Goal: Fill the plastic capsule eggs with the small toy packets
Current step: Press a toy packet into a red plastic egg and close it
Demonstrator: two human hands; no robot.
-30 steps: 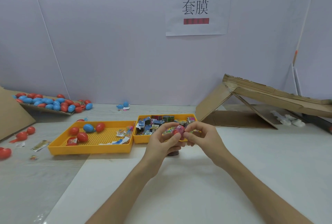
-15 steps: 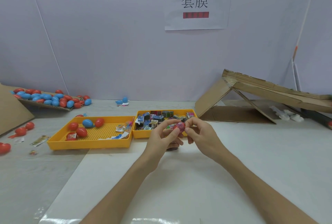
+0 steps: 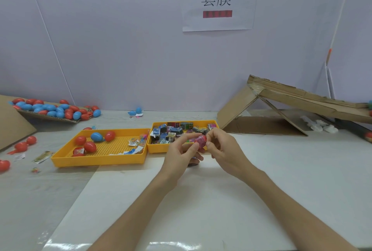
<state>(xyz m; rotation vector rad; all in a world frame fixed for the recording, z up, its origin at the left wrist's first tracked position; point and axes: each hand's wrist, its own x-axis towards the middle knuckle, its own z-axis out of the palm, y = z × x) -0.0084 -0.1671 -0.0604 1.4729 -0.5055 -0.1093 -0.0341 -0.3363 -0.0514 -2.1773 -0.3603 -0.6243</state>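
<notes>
Two bare forearms rise from the bottom edge of the frame over a pale sheet (image 3: 181, 210) on the table and meet just below the centre. The left hand (image 3: 179, 155) and the right hand (image 3: 225, 150) each curl their fingers round one red capsule egg (image 3: 202, 142), held in the air between them. A pink toy packet (image 3: 193, 140) lies against the egg by the left thumb; whether it sits inside the shell or only on it cannot be told. Under the hands a small dark object (image 3: 193, 164) rests on the sheet, mostly hidden. Just behind, two yellow trays stand side by side and touching. The left tray (image 3: 96, 162) holds a few red and blue eggs (image 3: 90, 147) at its left end and paper scraps (image 3: 133, 142) at its right. The right tray (image 3: 156, 148) is heaped with loose packets (image 3: 171, 133). At the left edge of the frame stray red eggs (image 3: 21, 146) and a flat wrapper (image 3: 42, 157) lie on the bare table. Farther back on the left, a heap of eggs (image 3: 52, 108) sits on a cardboard sheet (image 3: 46, 118). Two blue eggs (image 3: 135, 111) lie by the wall near the middle. On the right a folded cardboard ramp (image 3: 302, 99) leans over white bits (image 3: 322, 126). High on the wall hangs a paper sign (image 3: 217, 23) with two printed characters
</notes>
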